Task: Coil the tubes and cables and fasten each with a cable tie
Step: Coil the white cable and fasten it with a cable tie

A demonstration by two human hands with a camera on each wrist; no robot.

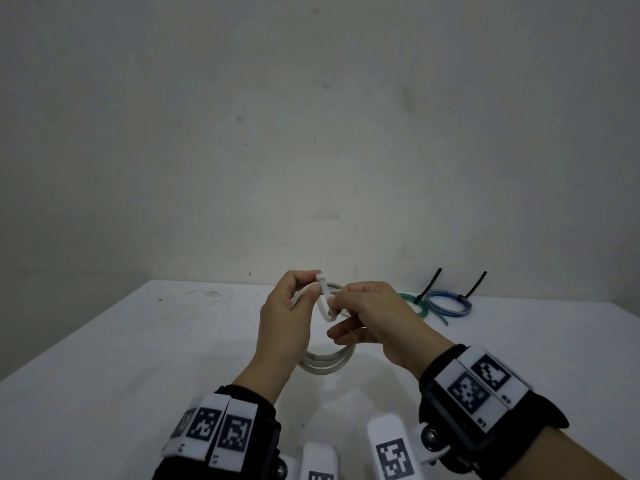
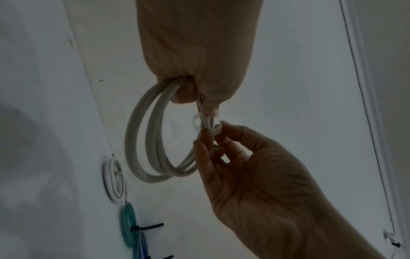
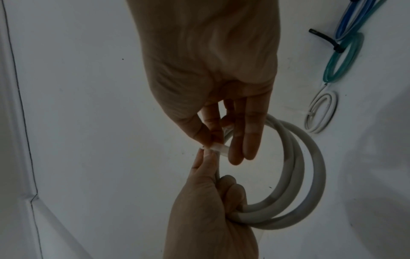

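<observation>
Head view shows the left hand (image 1: 284, 313) gripping the grey cable coil (image 1: 327, 363) above the table (image 1: 104, 358), the right hand (image 1: 367, 320) pinching the white cable tie (image 1: 323, 303) looped round it; a slipped pinch could let the loops spring apart.

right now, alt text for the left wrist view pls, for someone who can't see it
The left hand grips a grey coiled cable held above a white table, while the right hand pinches a white cable tie looped around the coil. Farther back lie a tied white coil, a green coil and a blue coil.
</observation>
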